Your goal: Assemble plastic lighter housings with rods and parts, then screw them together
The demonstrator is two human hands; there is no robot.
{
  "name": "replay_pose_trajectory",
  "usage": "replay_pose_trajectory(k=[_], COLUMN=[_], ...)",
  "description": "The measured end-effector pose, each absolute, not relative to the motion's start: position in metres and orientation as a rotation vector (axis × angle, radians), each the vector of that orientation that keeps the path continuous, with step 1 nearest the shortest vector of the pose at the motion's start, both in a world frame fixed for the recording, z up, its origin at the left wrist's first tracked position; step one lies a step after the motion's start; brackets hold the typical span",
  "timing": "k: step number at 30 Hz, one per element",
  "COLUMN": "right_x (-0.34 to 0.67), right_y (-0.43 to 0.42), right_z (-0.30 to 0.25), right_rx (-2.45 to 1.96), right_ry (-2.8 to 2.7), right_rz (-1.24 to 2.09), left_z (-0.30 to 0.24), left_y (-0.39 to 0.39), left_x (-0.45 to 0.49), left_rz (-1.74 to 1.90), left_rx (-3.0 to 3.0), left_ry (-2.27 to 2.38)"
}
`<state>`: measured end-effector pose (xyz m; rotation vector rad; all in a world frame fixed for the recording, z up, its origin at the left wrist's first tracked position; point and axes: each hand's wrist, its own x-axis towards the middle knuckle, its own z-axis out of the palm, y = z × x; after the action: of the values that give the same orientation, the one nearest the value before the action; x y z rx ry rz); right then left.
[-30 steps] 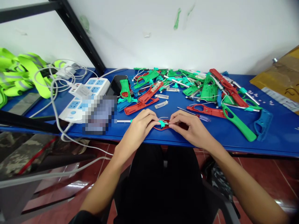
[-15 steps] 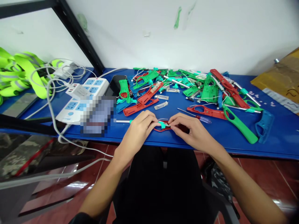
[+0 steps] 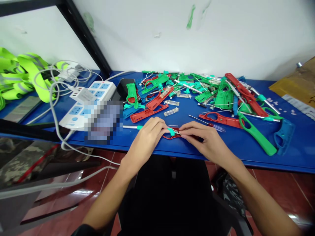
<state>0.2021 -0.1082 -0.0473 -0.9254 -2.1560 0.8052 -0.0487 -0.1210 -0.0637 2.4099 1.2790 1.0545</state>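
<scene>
A partly assembled long-neck lighter lies near the table's front edge, its red casing half (image 3: 169, 137) open at the top. The metal tube (image 3: 130, 127) sticks out to the left past my left hand (image 3: 151, 132), whose fingers are closed around the casing. A green trigger (image 3: 172, 131) and thin white wires show between my hands. My right hand (image 3: 200, 132) pinches at the casing's right end, by the wires; its fingertips hide what exactly they hold. Just beyond my right hand lie a screwdriver (image 3: 216, 127) and a red casing half (image 3: 221, 120).
Lighter parts (image 3: 182, 85) in red, green and blue are heaped along the wall. Clear fuel tanks (image 3: 171, 112) lie in front of them. A power strip (image 3: 86, 105) with cables and a blurred phone (image 3: 105, 121) are at left; a cardboard box (image 3: 295, 82) stands at right.
The view has shifted slightly, moving the parts at right a little rightward. Both hands keep their places on the lighter, with only small movement of the right fingers.
</scene>
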Motion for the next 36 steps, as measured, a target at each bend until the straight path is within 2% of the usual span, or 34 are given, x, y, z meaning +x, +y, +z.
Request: replay_pose_trajectory(k=[21,28,36], right_x=[0.208,0.208,0.201], right_y=[-0.114,-0.116,-0.124], right_z=[-0.053,-0.053,-0.052], right_rx=[-0.867,-0.897,-0.953], right_ry=[-2.220,-2.218,-2.388], right_rz=[0.733,0.712,0.431], left_z=[-0.063,-0.057,-0.054], left_y=[-0.121,-0.124,-0.134], left_x=[-0.051,-0.058,-0.054], left_rz=[1.060,1.019,1.017], left_rx=[2.466,2.314,2.248], left_ry=[1.259,1.085,1.115])
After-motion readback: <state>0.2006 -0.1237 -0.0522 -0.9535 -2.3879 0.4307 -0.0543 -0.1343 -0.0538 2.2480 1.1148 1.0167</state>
